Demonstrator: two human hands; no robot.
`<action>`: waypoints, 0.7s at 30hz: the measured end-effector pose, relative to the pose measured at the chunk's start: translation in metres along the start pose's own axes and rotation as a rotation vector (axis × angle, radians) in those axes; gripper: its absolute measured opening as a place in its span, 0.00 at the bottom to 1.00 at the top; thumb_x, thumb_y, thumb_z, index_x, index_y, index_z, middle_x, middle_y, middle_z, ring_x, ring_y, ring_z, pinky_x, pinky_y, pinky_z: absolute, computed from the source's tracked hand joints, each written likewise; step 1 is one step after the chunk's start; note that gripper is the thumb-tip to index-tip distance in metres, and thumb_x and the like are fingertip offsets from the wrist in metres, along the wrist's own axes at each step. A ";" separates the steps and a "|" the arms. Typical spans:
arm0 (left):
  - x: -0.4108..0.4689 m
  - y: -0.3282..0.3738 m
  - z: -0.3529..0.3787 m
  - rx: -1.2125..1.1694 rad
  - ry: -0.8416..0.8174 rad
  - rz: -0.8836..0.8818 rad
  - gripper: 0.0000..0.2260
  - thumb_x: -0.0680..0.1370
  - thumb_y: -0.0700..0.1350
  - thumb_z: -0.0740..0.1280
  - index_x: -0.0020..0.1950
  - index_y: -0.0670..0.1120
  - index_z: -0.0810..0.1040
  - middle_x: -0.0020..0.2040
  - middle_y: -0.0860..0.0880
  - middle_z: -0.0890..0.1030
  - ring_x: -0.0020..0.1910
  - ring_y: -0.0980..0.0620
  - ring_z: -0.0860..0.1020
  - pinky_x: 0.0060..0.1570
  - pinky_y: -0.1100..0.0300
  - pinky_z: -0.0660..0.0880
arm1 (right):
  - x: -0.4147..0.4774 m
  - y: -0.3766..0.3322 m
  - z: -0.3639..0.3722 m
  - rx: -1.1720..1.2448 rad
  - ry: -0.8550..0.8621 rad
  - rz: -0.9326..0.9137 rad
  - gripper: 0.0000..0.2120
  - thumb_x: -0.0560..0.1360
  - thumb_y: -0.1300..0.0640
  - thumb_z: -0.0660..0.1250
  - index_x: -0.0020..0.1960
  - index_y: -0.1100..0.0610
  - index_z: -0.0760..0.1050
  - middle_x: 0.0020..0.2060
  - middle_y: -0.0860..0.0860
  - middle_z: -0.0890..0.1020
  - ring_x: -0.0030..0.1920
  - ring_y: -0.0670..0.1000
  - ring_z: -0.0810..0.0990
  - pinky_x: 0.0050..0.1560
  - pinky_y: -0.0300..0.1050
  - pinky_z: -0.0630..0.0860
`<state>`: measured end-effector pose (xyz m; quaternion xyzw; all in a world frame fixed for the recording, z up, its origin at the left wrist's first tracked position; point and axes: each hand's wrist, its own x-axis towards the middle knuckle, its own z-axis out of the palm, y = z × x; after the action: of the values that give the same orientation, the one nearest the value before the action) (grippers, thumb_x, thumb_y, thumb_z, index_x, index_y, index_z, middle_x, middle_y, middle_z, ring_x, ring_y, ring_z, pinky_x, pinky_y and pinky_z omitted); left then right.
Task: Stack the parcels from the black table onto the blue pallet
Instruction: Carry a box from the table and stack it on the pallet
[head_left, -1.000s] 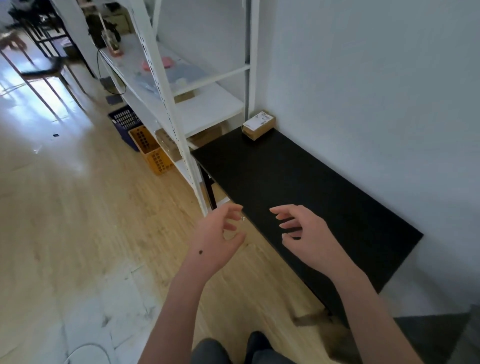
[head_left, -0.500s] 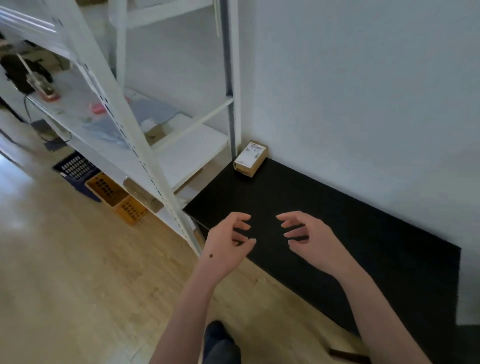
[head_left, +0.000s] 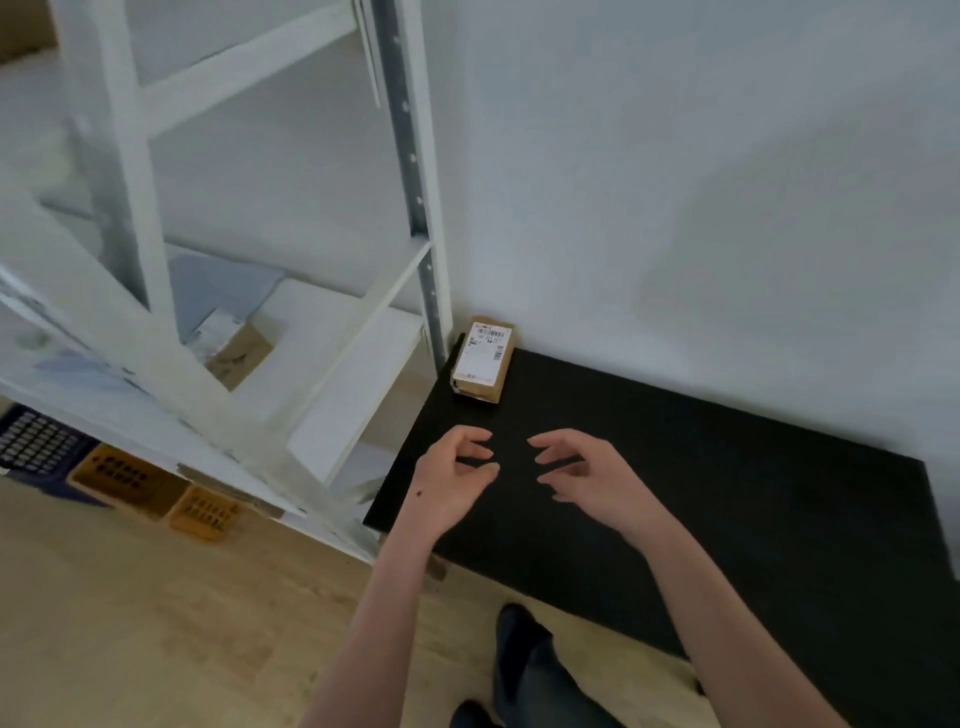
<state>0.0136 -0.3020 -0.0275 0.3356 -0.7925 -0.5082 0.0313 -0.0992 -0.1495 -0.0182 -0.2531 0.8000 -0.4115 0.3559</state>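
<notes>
Black table (head_left: 727, 519), parcel (head_left: 483, 358) at far corner

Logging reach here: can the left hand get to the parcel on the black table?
Probably yes: only bare black table lies between the left hand and the parcel, and the hand holds nothing.

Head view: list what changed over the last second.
The left hand and right hand reached forward over the black table toward the parcel, stopping short of it. Nothing was grasped or released. The parcel stayed in the table's far corner against the wall, and both hands stayed empty.
</notes>
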 end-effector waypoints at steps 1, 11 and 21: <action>0.014 -0.003 -0.001 -0.008 -0.004 -0.021 0.16 0.74 0.43 0.70 0.60 0.55 0.73 0.51 0.56 0.79 0.47 0.57 0.80 0.53 0.54 0.78 | 0.011 -0.002 0.000 0.051 -0.009 0.023 0.22 0.76 0.66 0.66 0.55 0.38 0.73 0.52 0.43 0.78 0.51 0.44 0.82 0.45 0.39 0.81; 0.132 -0.015 -0.004 -0.596 0.055 -0.398 0.09 0.78 0.39 0.65 0.54 0.51 0.78 0.54 0.47 0.80 0.52 0.47 0.80 0.51 0.53 0.77 | 0.135 0.006 -0.005 0.462 0.053 0.282 0.18 0.79 0.66 0.61 0.64 0.50 0.74 0.57 0.51 0.79 0.54 0.49 0.82 0.48 0.48 0.82; 0.206 -0.040 0.009 -0.221 0.056 -0.408 0.24 0.76 0.40 0.65 0.71 0.51 0.67 0.72 0.47 0.68 0.70 0.47 0.66 0.67 0.49 0.63 | 0.208 0.023 0.013 0.525 0.042 0.416 0.31 0.76 0.65 0.65 0.75 0.49 0.62 0.70 0.53 0.69 0.62 0.49 0.72 0.55 0.46 0.75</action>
<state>-0.1291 -0.4210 -0.1253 0.4970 -0.6467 -0.5784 -0.0136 -0.2199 -0.2891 -0.1180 0.0246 0.7082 -0.5273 0.4689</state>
